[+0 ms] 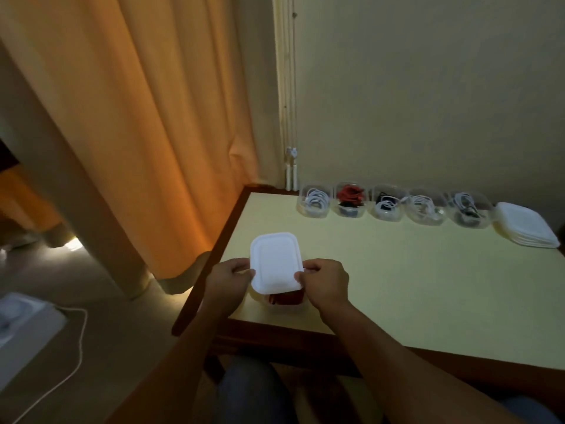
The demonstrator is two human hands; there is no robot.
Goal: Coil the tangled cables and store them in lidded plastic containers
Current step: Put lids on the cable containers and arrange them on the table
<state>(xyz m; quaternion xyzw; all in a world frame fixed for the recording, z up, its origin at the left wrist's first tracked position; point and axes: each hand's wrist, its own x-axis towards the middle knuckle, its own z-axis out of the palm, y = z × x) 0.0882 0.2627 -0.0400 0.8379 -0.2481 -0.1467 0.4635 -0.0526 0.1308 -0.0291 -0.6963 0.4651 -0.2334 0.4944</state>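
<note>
White plastic, thin and probably a little flexible, forms the rounded-rectangle lid [276, 261] at lower centre of the head view. The left hand [227, 278] pinches its left edge and the right hand [324, 283] its right edge, with fingers [310, 267] curled onto the rim. The lid lies over a clear box [260, 300], and only the box's near end shows beneath it. A red cable [287, 299] is bundled inside.

The box sits on the smooth, pale yellow surface [397, 270] near its left front corner. Lid and box look very light, so the box may skid when pressed. Gripping both side edges and pushing down around the rim seems the right hold. The springy cable could lift the lid.

At upper right, five more clear boxes [386, 218] line the wall, holding white, red and black cables, seemingly unlidded. Just right of them is a stack of white lids [526, 224]. An orange curtain [137, 117] hangs in soft folds at upper left.
</note>
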